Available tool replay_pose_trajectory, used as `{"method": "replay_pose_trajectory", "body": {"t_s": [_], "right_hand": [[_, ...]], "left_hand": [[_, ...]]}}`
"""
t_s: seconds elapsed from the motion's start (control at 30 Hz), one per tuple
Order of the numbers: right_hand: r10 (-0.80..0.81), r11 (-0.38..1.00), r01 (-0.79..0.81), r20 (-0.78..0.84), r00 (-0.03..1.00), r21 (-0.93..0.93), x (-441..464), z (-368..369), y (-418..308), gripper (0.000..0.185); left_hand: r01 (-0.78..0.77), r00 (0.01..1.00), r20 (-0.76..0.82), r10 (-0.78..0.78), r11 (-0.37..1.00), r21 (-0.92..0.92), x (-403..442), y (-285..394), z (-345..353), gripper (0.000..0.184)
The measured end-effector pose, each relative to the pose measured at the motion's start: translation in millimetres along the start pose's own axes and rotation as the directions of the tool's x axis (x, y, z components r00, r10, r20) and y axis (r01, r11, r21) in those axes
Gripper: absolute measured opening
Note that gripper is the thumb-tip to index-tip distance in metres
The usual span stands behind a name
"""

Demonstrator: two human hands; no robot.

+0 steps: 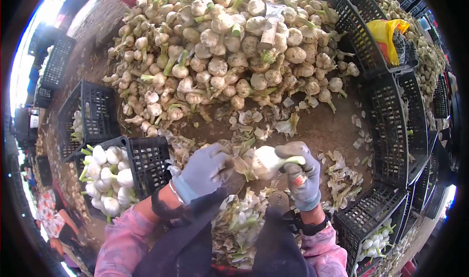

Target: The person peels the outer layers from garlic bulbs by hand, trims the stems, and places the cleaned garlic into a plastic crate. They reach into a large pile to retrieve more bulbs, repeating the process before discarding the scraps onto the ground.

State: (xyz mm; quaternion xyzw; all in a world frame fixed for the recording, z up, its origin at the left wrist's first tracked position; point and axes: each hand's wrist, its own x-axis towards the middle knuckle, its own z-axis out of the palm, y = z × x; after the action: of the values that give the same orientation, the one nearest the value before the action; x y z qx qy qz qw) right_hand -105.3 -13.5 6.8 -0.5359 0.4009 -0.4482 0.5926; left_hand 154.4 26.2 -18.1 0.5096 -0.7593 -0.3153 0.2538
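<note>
A whole garlic bulb (264, 163) with a short green stem is in my right hand (304, 172), gripped by the stem with its round end toward the left. My left hand (207, 170) is just left of the bulb, apart from it, with the fingers curled in; whatever they may hold is hidden. Both hands wear grey gloves. Dry garlic skins (243, 216) lie below the hands and between my legs. Ahead is a large heap of unpeeled garlic (215, 64) with roots and stems.
At left, a black crate (149, 162) holds clean white garlic bulbs (111, 174). Black crates (391, 125) line the right side; a lower right crate (369, 208) holds garlic. A wooden-handled tool (268, 32) lies on the heap. A yellow bag (386, 37) hangs far right. A person (51, 213) is at far left.
</note>
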Motion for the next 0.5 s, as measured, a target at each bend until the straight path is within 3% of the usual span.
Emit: {"method": "replay_pose_trajectory", "body": {"t_s": [0.03,0.13,0.17,0.27,0.3,0.37,0.4,0.47,0.5], "right_hand": [[-0.046,0.995,0.051,0.068,0.997,-0.084,1,0,0,0.036],[-0.084,0.989,0.109,0.232,0.969,-0.097,6,6,-6,0.038],[-0.1,0.987,0.127,0.24,0.966,-0.099,8,9,-12,0.04],[-0.121,0.968,0.168,0.235,0.964,-0.188,9,10,-16,0.04],[-0.057,0.986,0.079,0.147,0.988,-0.148,8,12,-15,0.04],[0.089,0.995,-0.089,-0.017,0.996,-0.042,1,18,-8,0.04],[0.174,0.972,-0.158,-0.081,0.981,0.172,-2,16,-2,0.04],[0.371,0.785,-0.224,-0.15,0.916,0.577,-7,9,14,0.04],[0.307,0.696,-0.148,-0.105,0.946,0.703,-7,7,21,0.041]], "left_hand": [[-0.054,0.993,-0.114,0.041,0.992,-0.117,15,24,-15,0.027],[-0.186,0.982,-0.086,0.168,0.938,-0.292,28,43,-25,0.029],[-0.305,0.952,-0.059,0.3,0.944,-0.123,31,41,-25,0.027],[-0.309,0.95,-0.043,0.31,0.951,0.015,23,36,-10,0.031],[-0.271,0.96,-0.067,0.273,0.962,0.033,23,37,-7,0.028],[-0.251,0.968,0.0,0.252,0.964,0.087,18,33,-8,0.033],[-0.241,0.97,0.033,0.239,0.964,0.115,14,29,-8,0.035],[-0.115,0.975,0.212,0.06,0.959,0.258,4,18,-4,0.033],[-0.066,0.956,0.292,-0.037,0.94,0.334,0,11,-2,0.033]]}}
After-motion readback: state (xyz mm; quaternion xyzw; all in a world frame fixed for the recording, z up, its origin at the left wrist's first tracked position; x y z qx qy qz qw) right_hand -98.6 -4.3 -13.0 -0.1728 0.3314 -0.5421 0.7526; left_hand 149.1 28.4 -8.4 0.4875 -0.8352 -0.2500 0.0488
